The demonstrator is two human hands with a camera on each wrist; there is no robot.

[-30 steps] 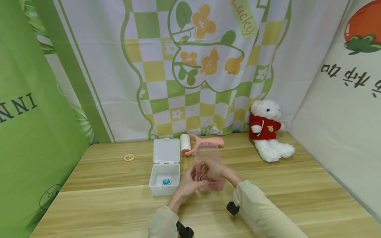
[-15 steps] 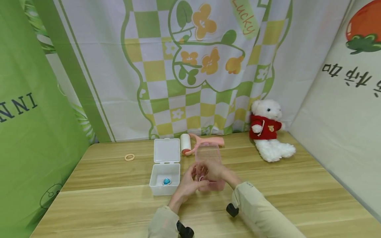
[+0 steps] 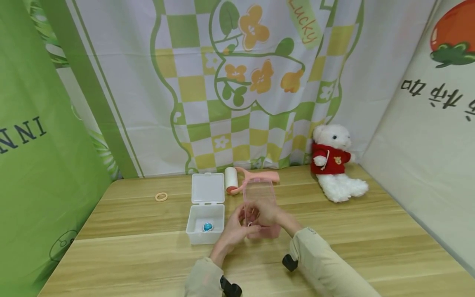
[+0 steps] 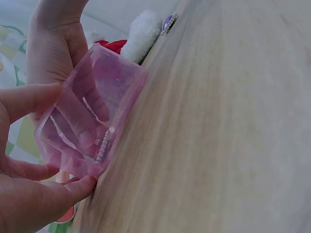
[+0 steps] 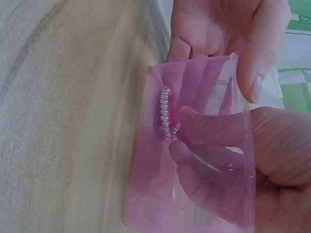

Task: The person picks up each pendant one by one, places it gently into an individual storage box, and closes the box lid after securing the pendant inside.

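Fingertips [image 5: 178, 151] of the right hand [image 3: 265, 212] are down inside the pink box [image 3: 269, 233], a little apart from one another and right up against the jewel [image 5: 164, 114]; whether they pinch it, I cannot tell! And look at how that jewel lies: low in the box, close to the floor, its silver beaded rim side-on to the right wrist camera, its pinkish-red stone turned up towards the open mouth and those fingertips. Long axis? It runs along the box floor, up and down in the right wrist view, with one fingertip by the middle of the stone and another by the lower end of the beads. Over on the other side, the left hand [image 3: 232, 231] has the box, thumb and fingers spread and holding its outside, the lid [image 3: 258, 190] standing open at the far side. Just left sits the white box [image 3: 198, 238], also open, a blue jewel [image 3: 208, 226] on its floor, and the left wrist view catches a purple jewel [image 4: 168, 23] out on the wooden table [image 3: 130, 255]
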